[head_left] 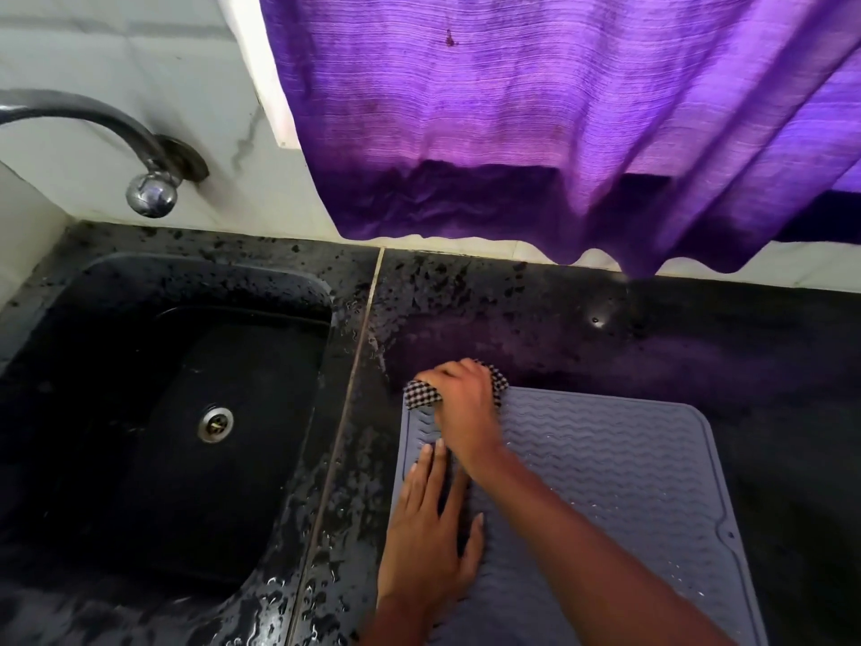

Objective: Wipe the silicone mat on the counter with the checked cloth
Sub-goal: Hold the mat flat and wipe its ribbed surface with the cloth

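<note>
A grey silicone mat [629,468] with wavy ridges lies on the black counter [699,347], to the right of the sink. My right hand [466,407] grips the black-and-white checked cloth [419,396] at the mat's far left corner, and most of the cloth is hidden under the hand. My left hand [428,538] lies flat with straight fingers on the mat's left part, just below the right hand. Small water drops dot the mat.
A black sink [116,412] with a metal drain [215,424] is sunk into the counter on the left, under a metal tap [149,188] on the tiled wall. A purple curtain [559,123] hangs over the back edge. The counter is wet near the seam.
</note>
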Demonstrator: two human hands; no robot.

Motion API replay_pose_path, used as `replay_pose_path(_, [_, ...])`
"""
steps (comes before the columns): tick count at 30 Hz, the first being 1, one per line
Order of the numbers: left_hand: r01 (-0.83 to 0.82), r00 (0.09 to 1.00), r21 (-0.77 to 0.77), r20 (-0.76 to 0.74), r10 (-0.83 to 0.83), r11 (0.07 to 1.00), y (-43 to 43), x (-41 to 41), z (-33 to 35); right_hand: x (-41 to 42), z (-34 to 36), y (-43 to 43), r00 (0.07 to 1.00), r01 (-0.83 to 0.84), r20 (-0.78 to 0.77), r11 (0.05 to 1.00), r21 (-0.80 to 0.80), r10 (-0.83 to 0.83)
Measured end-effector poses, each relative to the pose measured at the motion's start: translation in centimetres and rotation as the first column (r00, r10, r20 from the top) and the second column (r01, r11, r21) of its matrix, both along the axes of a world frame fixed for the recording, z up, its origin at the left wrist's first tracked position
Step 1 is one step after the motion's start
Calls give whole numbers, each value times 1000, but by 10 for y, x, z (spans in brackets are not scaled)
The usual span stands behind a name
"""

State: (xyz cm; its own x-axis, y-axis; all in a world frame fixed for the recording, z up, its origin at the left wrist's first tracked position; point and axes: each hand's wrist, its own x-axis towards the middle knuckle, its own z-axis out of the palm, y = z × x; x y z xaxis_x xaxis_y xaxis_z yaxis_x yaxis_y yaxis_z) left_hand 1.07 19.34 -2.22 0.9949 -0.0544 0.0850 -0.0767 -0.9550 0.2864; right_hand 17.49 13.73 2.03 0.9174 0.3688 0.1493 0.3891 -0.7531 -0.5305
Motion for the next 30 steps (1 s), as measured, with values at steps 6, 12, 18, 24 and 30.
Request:
replay_pose_path(6, [2,1000,-31,22,-2,1000,1,0,-1,11,29,-3,982,-155,-99,986,65,161])
replay_pose_path(12, [-30,998,-90,59,35,996,-1,0,-3,5,48,-91,993,74,100,995,-74,-67])
replay_pose_path(18, [-23,995,-92,96,32,996,0,0,-10,-1,3,-181,962,271,49,949,-162,-267])
replay_pose_path(24, [-32,996,-94,81,39,995,-1,-1,-8,1,-10,-153,960,278,34,957,-85,-277])
replay_pose_path(30, [-20,995,-93,91,29,995,-1,0,-6,-6,-5,-88,989,134,61,991,15,-134])
